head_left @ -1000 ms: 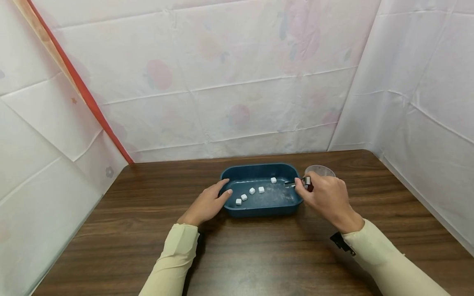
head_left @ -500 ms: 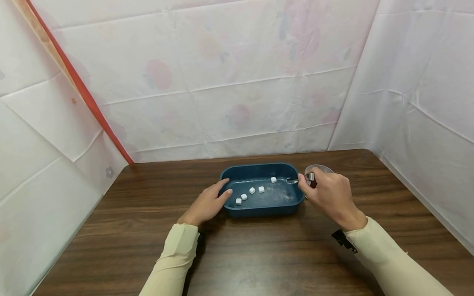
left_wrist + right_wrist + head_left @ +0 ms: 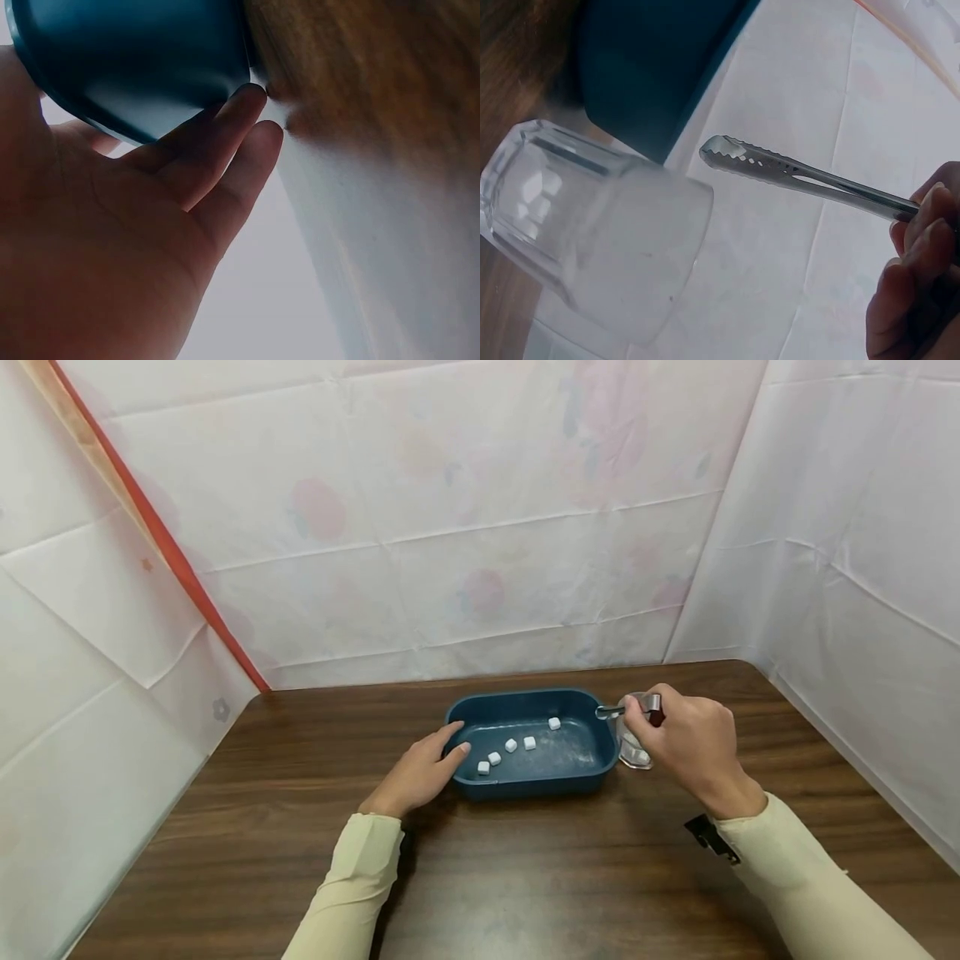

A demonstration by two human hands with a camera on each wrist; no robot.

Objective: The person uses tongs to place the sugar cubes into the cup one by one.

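Observation:
My left hand (image 3: 420, 770) holds the left end of a dark blue tray (image 3: 536, 789), thumb over the rim. In the left wrist view its fingers (image 3: 241, 135) lie along the outer wall. Several white cubes (image 3: 530, 743) lie spread inside the tray. My right hand (image 3: 693, 747) grips metal tongs (image 3: 613, 712) just above the tray's right rim. Their toothed tips (image 3: 724, 152) are together in the right wrist view; a pale patch shows there, but I cannot tell whether it is a cube. Below the tongs stands a clear glass (image 3: 637, 247) with white cubes at its bottom.
The tray and glass stand close together near the back of a dark wooden table (image 3: 510, 877). A white patterned cloth (image 3: 450, 527) hangs behind the table and along both sides. A red strip (image 3: 172, 556) runs down the cloth at the left.
My right hand has moved the tongs right and up, from inside the tray to its right rim beside the glass. More of the glass shows now. My left hand stays in place.

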